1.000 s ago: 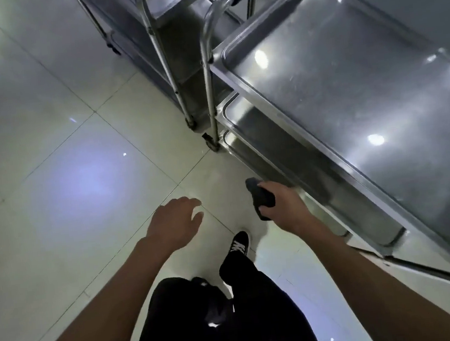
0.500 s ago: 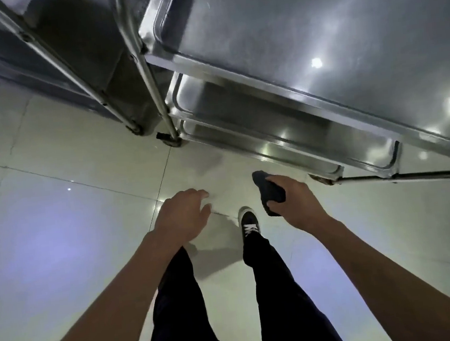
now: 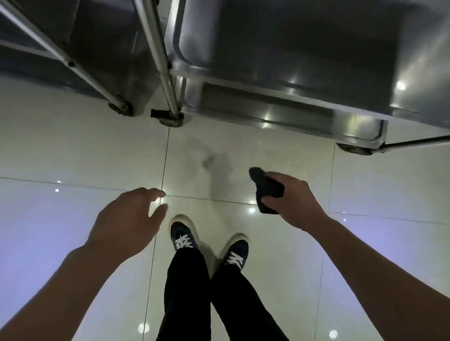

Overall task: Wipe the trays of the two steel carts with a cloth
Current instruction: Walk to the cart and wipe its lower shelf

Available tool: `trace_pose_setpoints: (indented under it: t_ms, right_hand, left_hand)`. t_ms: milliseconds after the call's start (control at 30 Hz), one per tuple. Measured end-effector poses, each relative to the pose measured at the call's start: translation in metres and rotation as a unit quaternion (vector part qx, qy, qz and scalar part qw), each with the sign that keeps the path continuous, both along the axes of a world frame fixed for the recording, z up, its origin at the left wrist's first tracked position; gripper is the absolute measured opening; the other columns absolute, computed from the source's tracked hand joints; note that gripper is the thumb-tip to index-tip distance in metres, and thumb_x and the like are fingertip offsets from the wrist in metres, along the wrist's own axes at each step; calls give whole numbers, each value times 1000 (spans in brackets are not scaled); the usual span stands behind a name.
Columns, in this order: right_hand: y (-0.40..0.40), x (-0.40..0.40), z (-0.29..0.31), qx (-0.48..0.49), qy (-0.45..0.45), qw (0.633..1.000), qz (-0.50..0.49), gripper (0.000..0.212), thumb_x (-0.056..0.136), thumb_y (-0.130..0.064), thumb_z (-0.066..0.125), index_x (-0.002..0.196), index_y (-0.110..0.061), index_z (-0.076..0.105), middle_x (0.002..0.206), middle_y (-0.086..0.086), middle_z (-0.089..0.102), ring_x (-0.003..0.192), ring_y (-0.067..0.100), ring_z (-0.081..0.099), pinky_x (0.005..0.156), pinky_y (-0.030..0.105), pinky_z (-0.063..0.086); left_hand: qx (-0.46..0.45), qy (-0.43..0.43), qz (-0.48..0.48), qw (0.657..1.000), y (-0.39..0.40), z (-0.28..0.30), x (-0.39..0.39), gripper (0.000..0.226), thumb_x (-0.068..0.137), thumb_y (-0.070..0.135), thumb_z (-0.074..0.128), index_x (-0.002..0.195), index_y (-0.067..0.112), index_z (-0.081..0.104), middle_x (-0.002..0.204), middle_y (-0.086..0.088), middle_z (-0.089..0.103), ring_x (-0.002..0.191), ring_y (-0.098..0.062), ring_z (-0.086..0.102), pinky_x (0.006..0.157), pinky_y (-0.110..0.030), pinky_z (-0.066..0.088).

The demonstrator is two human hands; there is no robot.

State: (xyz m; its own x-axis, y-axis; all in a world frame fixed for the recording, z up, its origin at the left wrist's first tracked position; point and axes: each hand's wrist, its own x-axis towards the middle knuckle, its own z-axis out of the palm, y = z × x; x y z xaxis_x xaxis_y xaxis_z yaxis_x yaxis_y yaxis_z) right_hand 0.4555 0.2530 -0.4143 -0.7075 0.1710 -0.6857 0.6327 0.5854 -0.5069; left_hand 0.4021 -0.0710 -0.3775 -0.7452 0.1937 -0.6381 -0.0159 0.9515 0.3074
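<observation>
- Head view looked straight down at a pale tiled floor (image 3: 49,150); no contact between hands and carts.
- Far left: second steel cart (image 3: 88,45), its slanted legs ending in a caster near the tile seam.
- Left hand (image 3: 125,222) hung over the floor, fingers relaxed and slightly apart, holding nothing.
- Centre, near: two dark sneakers (image 3: 182,237) with white laces, black trousers above them.
- Right hand (image 3: 291,202) was curled round a dark cloth (image 3: 266,187), fingers and thumb clamped on it; cloth ends stuck out above and below the fist.
- Far right: first steel cart (image 3: 315,36), upper tray and lower tray (image 3: 267,107) visible, both blurred; cloth was held near its front edge, apart from it.
</observation>
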Motion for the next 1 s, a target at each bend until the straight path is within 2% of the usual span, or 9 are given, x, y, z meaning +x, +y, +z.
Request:
trace_pose_setpoints:
  t_ms: [67, 233, 333, 433, 633, 767, 900, 1000]
  right_hand:
    - [-6, -6, -22, 5, 25, 1000, 1, 61, 80, -15, 73, 137, -30, 57, 122, -9, 63, 107, 11, 58, 91, 24, 47]
    - [-12, -16, -77, 11, 64, 998, -9, 62, 80, -20, 73, 138, -31, 55, 127, -9, 61, 111, 13, 58, 98, 34, 49]
    - [-11, -22, -113, 10, 76, 997, -17, 63, 81, -21, 72, 139, -32, 53, 125, -10, 61, 110, 11, 58, 96, 32, 50]
    - [-12, -27, -143, 25, 108, 994, -16, 60, 81, -21, 72, 137, -32, 55, 118, -12, 63, 105, 11, 59, 88, 28, 51]
    - [0, -29, -197, 43, 142, 989, -6, 55, 81, -20, 69, 132, -35, 56, 112, -13, 64, 100, 11, 60, 87, 38, 53]
    - [14, -33, -223, 56, 168, 984, -25, 55, 83, -21, 71, 135, -34, 55, 116, -12, 65, 103, 11, 60, 89, 36, 53]
    - [25, -54, -243, 55, 215, 973, -61, 53, 84, -22, 69, 132, -39, 55, 108, -19, 65, 98, 3, 60, 81, 26, 51]
    - [30, -79, -257, 64, 238, 967, -61, 55, 83, -21, 70, 134, -35, 56, 113, -15, 65, 101, 9, 60, 84, 29, 51]
  left_hand:
    - [-8, 3, 4, 1000, -8, -21, 3, 33, 98, 42, 52, 130, 35, 60, 127, 15, 63, 119, -13, 57, 96, -35, 47]
    - [6, 33, -48, 998, 20, -90, -21, 38, 101, 40, 48, 138, 33, 55, 134, 10, 60, 123, -15, 53, 97, -35, 46]
    - [33, 74, -88, 993, 49, -132, -38, 41, 101, 38, 47, 142, 30, 51, 138, 6, 57, 125, -17, 51, 98, -36, 45]
    - [54, 95, -111, 988, 67, -167, -44, 44, 101, 38, 48, 144, 29, 48, 140, 7, 55, 129, -16, 47, 102, -37, 43]
    - [70, 149, -111, 980, 75, -226, -52, 47, 97, 33, 55, 144, 26, 50, 140, 4, 56, 130, -17, 47, 101, -37, 43]
    - [64, 168, -120, 976, 83, -255, -67, 52, 97, 32, 57, 147, 23, 46, 143, 1, 52, 134, -20, 43, 103, -42, 45]
    - [39, 185, -145, 971, 98, -281, -94, 56, 97, 35, 54, 150, 24, 39, 149, 1, 44, 139, -21, 37, 104, -43, 42]
    - [26, 219, -175, 960, 109, -294, -118, 57, 95, 34, 56, 149, 20, 42, 148, -4, 47, 137, -26, 40, 104, -45, 42]
